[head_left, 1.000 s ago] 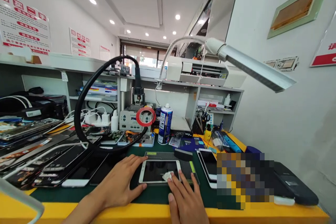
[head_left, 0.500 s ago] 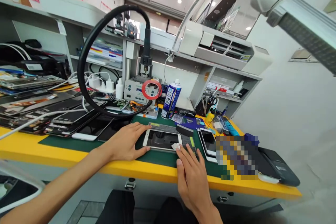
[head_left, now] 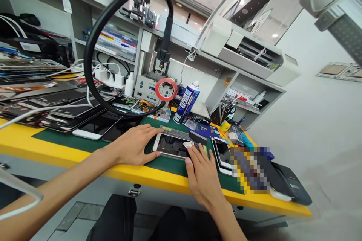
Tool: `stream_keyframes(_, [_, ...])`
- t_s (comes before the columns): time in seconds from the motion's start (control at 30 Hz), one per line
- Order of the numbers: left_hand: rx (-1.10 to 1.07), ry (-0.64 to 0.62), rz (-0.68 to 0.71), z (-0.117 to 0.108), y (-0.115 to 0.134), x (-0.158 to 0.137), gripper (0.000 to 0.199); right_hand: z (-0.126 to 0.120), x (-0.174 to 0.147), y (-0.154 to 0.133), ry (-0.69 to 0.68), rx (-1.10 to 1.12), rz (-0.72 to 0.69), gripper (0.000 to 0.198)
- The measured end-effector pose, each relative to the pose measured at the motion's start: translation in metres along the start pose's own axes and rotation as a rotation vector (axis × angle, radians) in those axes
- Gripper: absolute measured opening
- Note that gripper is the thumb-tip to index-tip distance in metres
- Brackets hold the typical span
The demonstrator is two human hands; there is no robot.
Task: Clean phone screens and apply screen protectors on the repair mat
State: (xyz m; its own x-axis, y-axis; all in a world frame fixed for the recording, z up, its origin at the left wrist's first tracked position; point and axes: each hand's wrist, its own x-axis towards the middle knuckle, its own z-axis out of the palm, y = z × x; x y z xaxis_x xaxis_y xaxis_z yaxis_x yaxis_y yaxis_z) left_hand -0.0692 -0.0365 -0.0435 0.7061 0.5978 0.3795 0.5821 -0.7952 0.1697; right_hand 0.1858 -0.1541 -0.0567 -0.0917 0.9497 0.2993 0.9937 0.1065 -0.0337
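Note:
A white-framed smartphone [head_left: 171, 146] lies screen up on a dark patterned mat. My left hand [head_left: 134, 145] holds its left end, thumb at the near edge and index finger by the far corner. Under the fingertips of my right hand [head_left: 205, 180], a small crumpled white wipe [head_left: 187, 144] is pressed against the right part of the screen. The right hand's other fingers stretch flat over that end of the phone and hide it.
Another white phone [head_left: 222, 152] lies to the right. Behind stand a blue spray can [head_left: 186, 102] and a red-rimmed ring [head_left: 166, 89] near a black looped hose [head_left: 89, 45]. Stacked phone parts [head_left: 68, 115] fill the left. A yellow edge [head_left: 158, 175] borders the green mat [head_left: 166, 164].
The wipe under my right fingertips has shifted toward the far edge of the screen. My left hand keeps its place on the phone. The camera view has tilted a little.

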Motion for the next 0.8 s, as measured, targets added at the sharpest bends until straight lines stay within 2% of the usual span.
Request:
stream_keyframes(0.27, [-0.002,-0.022,-0.009,-0.003,0.002,0.002,0.066,-0.002,0.021,-0.007,-0.076,0.120,0.108,0.058])
stream_keyframes(0.4, [0.009,-0.045,-0.055,0.001,0.001,0.004,0.066,-0.002,0.019,-0.006,-0.043,0.176,0.117,0.057])
stream_keyframes(0.57, [0.042,-0.032,-0.035,0.013,-0.011,0.004,0.074,-0.004,0.013,-0.007,0.018,0.222,0.106,0.054])
stream_keyframes(0.8, [0.054,-0.026,-0.061,0.016,-0.016,0.004,0.077,-0.006,0.007,-0.007,0.114,0.247,0.080,0.045])
